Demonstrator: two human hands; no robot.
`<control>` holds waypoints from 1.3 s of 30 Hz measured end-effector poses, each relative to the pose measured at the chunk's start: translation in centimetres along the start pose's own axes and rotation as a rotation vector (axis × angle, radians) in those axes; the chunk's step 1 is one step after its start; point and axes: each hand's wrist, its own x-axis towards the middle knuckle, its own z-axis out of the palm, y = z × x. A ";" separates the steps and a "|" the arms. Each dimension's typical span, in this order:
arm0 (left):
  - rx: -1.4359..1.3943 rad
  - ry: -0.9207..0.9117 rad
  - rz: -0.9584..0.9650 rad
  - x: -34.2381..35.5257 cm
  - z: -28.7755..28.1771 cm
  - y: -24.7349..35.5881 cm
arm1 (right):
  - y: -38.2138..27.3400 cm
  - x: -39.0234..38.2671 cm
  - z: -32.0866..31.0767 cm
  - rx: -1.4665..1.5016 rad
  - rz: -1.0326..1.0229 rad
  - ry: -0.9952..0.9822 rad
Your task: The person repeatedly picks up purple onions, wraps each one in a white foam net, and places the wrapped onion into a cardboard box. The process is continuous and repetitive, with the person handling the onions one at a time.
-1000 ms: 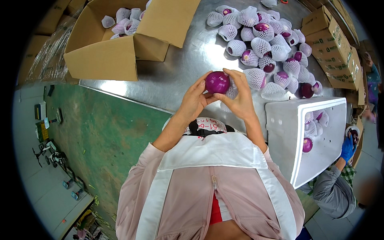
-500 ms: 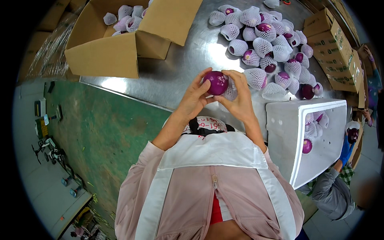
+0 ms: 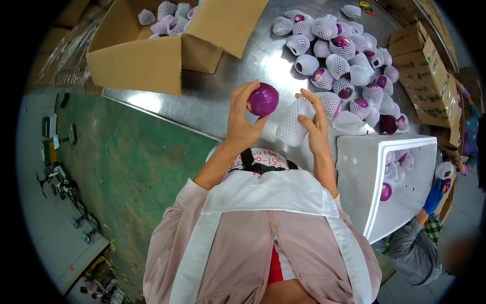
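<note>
My left hand is closed around a glossy, round purple fruit that looks like a passion fruit, held above the metal table's near edge. Just to its right, my right hand pinches a white foam net sleeve between thumb and fingers. Fruit and sleeve are apart, and no fruit shows inside the sleeve. Beyond my right hand lies a heap of purple fruits in foam nets. One bare dark fruit sits at the heap's near right side.
An open cardboard box with netted fruits stands at the table's left. To my right, a white foam box holds more. A co-worker's blue-gloved hand is beside it. Stacked cartons line the far right; scissors lie at the back.
My hands have moved apart. The left carries the fruit slightly up and left, while the right now holds the foam sleeve clear of it. The view has shifted slightly.
</note>
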 end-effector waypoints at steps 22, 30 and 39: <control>-1.231 -0.348 -0.745 -1.3 -1.3 0.1 | 2.5 0.8 1.6 0.826 0.371 0.387; -1.301 -0.397 -0.809 -1.4 -1.2 0.0 | 2.9 0.2 3.2 0.100 0.063 0.293; -1.171 -0.354 -0.810 -1.9 -1.2 -1.0 | 0.8 -0.1 1.1 0.288 0.334 -0.087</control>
